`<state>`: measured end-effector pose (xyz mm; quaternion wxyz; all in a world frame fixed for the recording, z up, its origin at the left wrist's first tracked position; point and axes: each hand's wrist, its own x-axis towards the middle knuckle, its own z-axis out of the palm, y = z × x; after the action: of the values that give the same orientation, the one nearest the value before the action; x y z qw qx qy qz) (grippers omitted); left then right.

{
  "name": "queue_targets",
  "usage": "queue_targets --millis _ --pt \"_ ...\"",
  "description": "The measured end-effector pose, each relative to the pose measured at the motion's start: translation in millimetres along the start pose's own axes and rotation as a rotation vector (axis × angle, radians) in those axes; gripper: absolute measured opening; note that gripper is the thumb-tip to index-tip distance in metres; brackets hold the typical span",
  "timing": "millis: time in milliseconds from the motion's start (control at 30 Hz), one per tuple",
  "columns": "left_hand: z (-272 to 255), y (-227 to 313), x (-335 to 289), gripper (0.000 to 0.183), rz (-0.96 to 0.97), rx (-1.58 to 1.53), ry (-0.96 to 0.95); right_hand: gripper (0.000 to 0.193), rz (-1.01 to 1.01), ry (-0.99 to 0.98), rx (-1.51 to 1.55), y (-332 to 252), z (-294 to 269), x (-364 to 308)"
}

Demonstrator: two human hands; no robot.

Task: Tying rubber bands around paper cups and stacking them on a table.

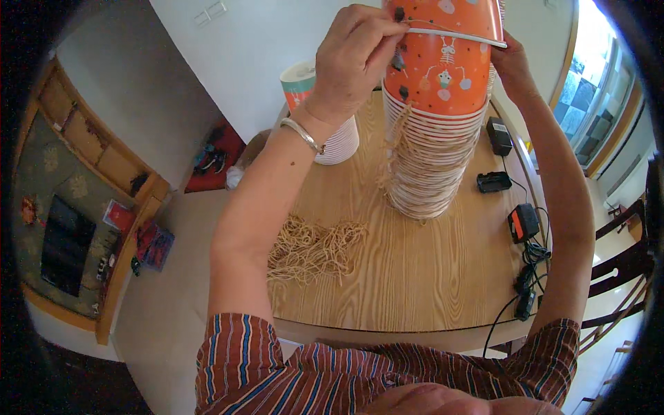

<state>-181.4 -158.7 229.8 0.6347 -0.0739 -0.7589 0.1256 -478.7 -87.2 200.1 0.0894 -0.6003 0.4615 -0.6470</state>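
Wooden table (415, 283), worked from the near side by a person in a striped shirt (242, 353). Tall stack of orange paper tubs (439, 97) stands toward the far right of the table, nested, apparently mouth down; white rims crowded close in its lower part, tan strands of twine trailing among them, most visibly down the left flank. Topmost tub (453, 14) sits higher than the rest, its white rim (456, 35) ringing the orange body of the one beneath; upper end cut off by the frame edge. Left hand (356, 62) at the left of that rim, thumb and forefinger pinched together on a thin cord (436, 25), which runs rightward across the tub just by the rim. Silvery bracelet (302, 133) on the left wrist. Right hand (513, 66) against the right side of the topmost tub at rim level, fingers mostly hidden behind it; cannot tell whether it grips cord or tub. Second, shorter stack (337, 145) to the far left, green-and-orange tub on top, partly behind the left forearm. Loose heap of tan twine (318, 249) at near left on the tabletop. Along the right edge: black power adapter (499, 136), black charger cradle (493, 182), orange-and-black box (523, 223), tangled black cables (536, 256). Off the table: dark chair (615, 270) at right, shoes on a red mat (220, 149) at far left.
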Motion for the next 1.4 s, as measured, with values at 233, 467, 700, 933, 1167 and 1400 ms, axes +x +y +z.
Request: queue_targets --millis 233,467,700,933,1167,1400 --pt "3.9 -7.8 -9.3 0.019 0.052 -0.051 0.043 0.034 -0.076 0.061 -0.051 4.2 4.8 -5.3" --pt "4.5 -4.2 -12.7 0.023 -0.019 -0.027 0.005 0.035 -0.109 0.099 -0.094 0.5 9.2 -9.7" --pt "5.9 -0.9 -16.8 0.028 -0.155 -0.05 -0.028 0.028 -0.145 0.073 0.032 6.8 10.9 -10.4" --pt "2.7 1.5 -22.3 0.029 -0.192 -0.074 -0.036 0.024 -0.134 0.082 0.038 6.0 15.4 -11.6" --pt "2.6 -0.3 -23.1 0.026 -0.198 -0.1 -0.017 0.019 -0.126 0.082 0.03 8.3 12.6 -11.7" --pt "2.2 0.4 -23.9 0.025 -0.159 -0.064 0.0 0.02 -0.147 0.072 0.042 14.8 6.5 -9.7"
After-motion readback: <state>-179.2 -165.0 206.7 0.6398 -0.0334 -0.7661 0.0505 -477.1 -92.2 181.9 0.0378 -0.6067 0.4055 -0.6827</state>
